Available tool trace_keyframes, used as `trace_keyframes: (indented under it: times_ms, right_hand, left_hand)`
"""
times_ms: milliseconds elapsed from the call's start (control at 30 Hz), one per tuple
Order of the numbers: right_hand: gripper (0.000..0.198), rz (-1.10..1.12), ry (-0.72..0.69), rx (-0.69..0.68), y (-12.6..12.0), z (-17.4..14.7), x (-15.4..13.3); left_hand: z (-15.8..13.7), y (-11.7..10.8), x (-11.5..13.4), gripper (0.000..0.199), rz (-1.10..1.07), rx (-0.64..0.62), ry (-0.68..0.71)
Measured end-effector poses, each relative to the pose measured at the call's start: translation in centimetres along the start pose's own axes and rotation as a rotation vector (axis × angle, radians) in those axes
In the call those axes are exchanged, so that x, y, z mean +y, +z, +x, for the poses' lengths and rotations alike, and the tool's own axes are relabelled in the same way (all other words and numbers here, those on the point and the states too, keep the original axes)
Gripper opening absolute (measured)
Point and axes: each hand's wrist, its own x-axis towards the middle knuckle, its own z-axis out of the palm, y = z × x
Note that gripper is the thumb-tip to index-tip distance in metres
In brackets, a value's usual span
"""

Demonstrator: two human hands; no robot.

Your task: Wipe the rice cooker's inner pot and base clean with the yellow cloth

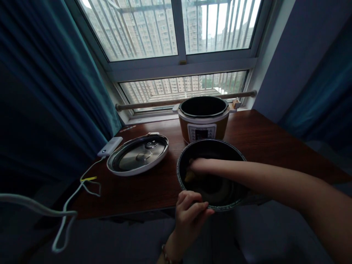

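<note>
Dim, shadowy foreground below bright window

A head-worn camera looks forward and down over the nearby table toward the window.

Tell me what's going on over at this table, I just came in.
One person is using both hands: the left hand grips the near rim of a dark pot at the near edge of the table, while the right hand reaches down inside it. Something yellowish is by those fingers, too dim to identify. Just behind the pot stands an uncovered cooker, and a lid lies inner side up to the left.
</note>
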Motion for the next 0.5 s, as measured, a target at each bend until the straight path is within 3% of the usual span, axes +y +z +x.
trace_keyframes:
  times_ms: [200,333,500]
  right_hand:
    - [0.027,-0.051,-0.235,-0.173,1.7,-2.8,-3.2]
    - [0.022,-0.061,-0.205,-0.269,3.5,-4.6,-3.2]
    - [0.01,-0.034,-0.096,-0.351,5.3,-4.8,-0.7]
  left_hand:
    - [-0.1,0.0,-0.1,0.007,0.016,0.002,0.004]
    - [-0.2,0.0,-0.2,0.006,0.007,-0.003,0.011]
    - [-0.1,0.0,-0.3,0.006,-0.004,0.015,0.016]
